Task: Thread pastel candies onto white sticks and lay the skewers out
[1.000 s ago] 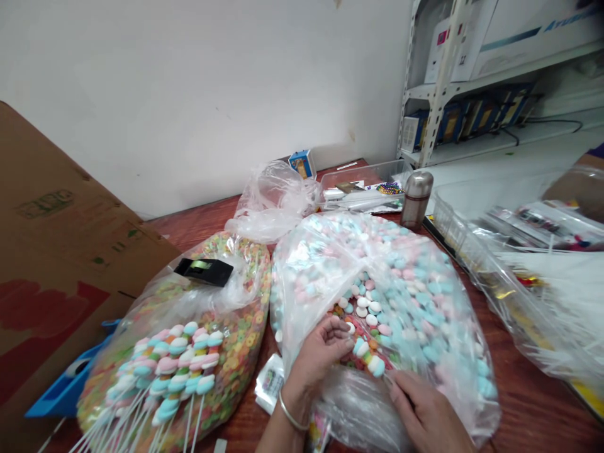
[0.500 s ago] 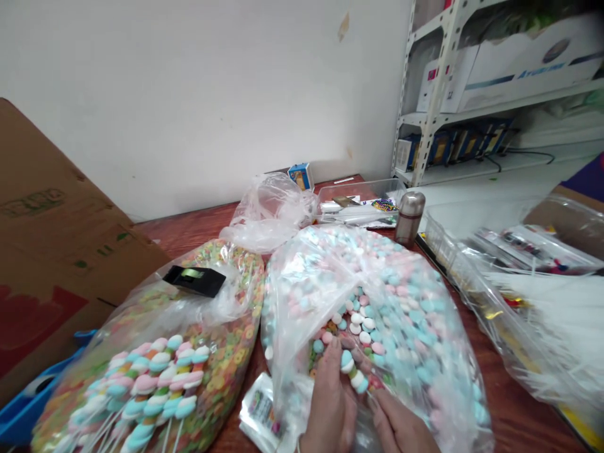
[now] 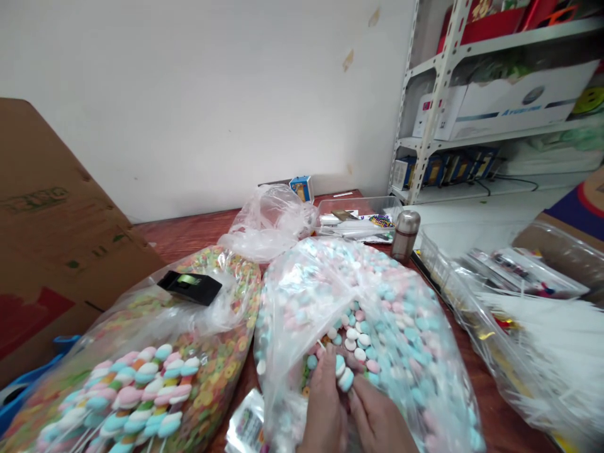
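On a wooden table (image 3: pixel 189 229), a steel flask (image 3: pixel 405 236) stands behind the candy bag (image 3: pixel 406 352).

1. Pastel pink, pale blue and white are mixed at random across the disc candies (image 3: pixel 401 340), seen through a clear plastic bag (image 3: pixel 302 302).
2. Orange, yellow, green and pink are scattered through the ring candies (image 3: pixel 221 371).
3. Pink, pale blue, white and orange bands are alternated along the candy skewers (image 3: pixel 146 390).
4. Plain brown is broken by a red printed patch on the cardboard box (image 3: pixel 47 207).
5. A reddish-brown grain is shown by the wooden table (image 3: pixel 184 233).
6. Plain white is carried by the wall (image 3: pixel 189 94) and the metal shelving (image 3: pixel 441 82).
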Tool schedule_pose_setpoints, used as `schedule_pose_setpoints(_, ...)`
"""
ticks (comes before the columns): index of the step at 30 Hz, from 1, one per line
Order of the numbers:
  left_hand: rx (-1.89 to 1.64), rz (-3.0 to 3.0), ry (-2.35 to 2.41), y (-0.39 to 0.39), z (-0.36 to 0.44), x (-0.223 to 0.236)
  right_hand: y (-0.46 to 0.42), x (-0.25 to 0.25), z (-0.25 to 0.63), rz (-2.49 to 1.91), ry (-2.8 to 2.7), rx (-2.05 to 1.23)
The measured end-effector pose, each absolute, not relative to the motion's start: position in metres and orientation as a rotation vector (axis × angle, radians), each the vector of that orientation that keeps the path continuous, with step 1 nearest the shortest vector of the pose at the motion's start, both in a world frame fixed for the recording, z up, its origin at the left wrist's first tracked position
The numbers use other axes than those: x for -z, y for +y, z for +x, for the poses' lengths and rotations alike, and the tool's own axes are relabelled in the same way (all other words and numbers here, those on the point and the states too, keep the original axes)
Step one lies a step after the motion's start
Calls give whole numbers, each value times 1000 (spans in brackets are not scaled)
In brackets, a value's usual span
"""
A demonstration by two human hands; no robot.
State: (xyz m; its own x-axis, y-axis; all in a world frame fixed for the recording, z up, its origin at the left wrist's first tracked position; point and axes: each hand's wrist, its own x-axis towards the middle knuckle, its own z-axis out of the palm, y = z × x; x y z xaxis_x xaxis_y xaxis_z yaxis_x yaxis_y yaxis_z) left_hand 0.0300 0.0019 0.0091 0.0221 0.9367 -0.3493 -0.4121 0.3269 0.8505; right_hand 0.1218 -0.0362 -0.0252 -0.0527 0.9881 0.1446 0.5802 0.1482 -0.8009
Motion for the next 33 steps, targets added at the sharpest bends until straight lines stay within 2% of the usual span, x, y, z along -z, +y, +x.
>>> schedule_pose_setpoints(3, -1145, 918, 1213, 27, 17, -11, -10, 12, 135, -1652, -1639, -687)
schedule_pose_setpoints(7, -956, 1482, 1428, 57, 3, -6, 26, 16, 148, -1780, -1568, -601)
schedule_pose_setpoints(15, -748, 1795, 1460, 66, 9, -6, 37, 39, 141, -1790, -1647, -551)
schedule_pose_setpoints(22, -936, 1417, 1361, 62, 3, -2, 31, 36, 149, -1653, -1511, -655)
schedule_pose_setpoints(28, -932, 896, 1094, 45, 0, -5, 13, 16, 153, -1373, -1356, -1028)
schedule_pose_setpoints(33, -958, 765, 931, 34, 11, -12, 0, 15, 149, -1238, -1203, -1194)
